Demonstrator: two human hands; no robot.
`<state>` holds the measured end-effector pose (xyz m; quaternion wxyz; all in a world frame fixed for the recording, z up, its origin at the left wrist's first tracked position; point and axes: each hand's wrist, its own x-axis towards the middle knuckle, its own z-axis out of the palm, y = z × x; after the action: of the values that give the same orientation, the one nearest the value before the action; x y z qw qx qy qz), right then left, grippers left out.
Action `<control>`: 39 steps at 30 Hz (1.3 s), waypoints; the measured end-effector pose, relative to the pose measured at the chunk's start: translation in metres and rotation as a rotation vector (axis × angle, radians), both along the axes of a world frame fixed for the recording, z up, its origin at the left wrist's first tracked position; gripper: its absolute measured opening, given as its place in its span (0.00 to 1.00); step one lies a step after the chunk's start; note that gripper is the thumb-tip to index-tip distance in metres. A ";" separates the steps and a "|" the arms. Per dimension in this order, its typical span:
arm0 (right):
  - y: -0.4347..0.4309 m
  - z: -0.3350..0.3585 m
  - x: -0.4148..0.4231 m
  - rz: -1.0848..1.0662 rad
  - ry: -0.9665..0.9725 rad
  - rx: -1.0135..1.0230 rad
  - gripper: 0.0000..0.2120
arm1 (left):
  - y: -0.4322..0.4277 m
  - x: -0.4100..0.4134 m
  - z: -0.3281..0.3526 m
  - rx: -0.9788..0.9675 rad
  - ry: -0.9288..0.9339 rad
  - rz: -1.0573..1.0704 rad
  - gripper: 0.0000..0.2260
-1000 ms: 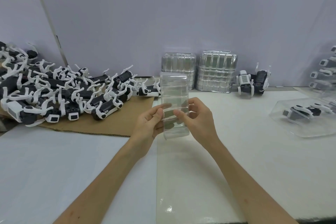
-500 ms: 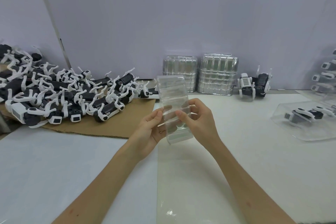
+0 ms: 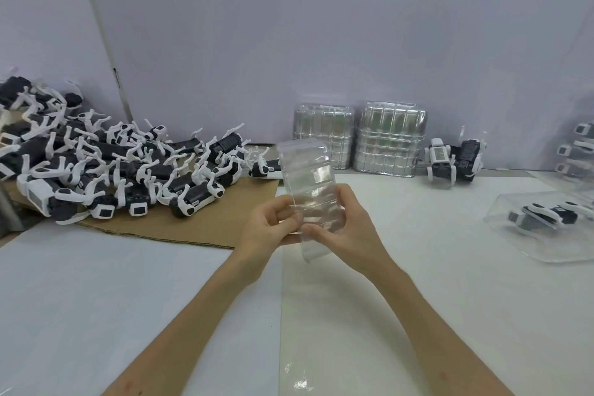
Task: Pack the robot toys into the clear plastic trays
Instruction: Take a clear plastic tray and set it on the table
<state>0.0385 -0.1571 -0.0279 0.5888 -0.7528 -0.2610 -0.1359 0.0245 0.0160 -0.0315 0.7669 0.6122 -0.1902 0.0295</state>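
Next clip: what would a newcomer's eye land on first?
The big heap of black-and-white robot toys on the cardboard at the left draws the eye first. At centre, the left hand and right hand hold a clear plastic tray above the table. Two shiny tray stacks stand against the back wall.

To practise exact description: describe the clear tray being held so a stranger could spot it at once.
Find the shiny tray stacks against the back wall. In front of them, above the white table, the left hand and right hand hold a clear tray nearly upright. Unlike the stacked ones, it is lifted off the table and holds no toy.
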 end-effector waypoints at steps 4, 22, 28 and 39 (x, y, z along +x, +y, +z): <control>0.001 -0.003 0.001 0.056 0.016 -0.044 0.36 | 0.000 -0.002 -0.002 0.092 0.022 -0.047 0.14; -0.005 0.000 0.012 -0.421 -0.271 -0.197 0.36 | -0.017 0.011 -0.005 0.172 -0.028 0.181 0.13; -0.053 0.012 0.022 -0.794 -0.212 -0.050 0.36 | 0.015 0.017 0.000 0.076 0.080 0.292 0.10; -0.072 0.000 0.027 -0.848 0.125 -0.725 0.33 | 0.023 0.019 0.006 -0.400 0.265 0.307 0.07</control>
<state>0.0651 -0.2293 -0.0274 0.2005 -0.9526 0.0700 -0.2178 0.0439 0.0392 -0.0257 0.8773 0.4688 0.0163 0.1017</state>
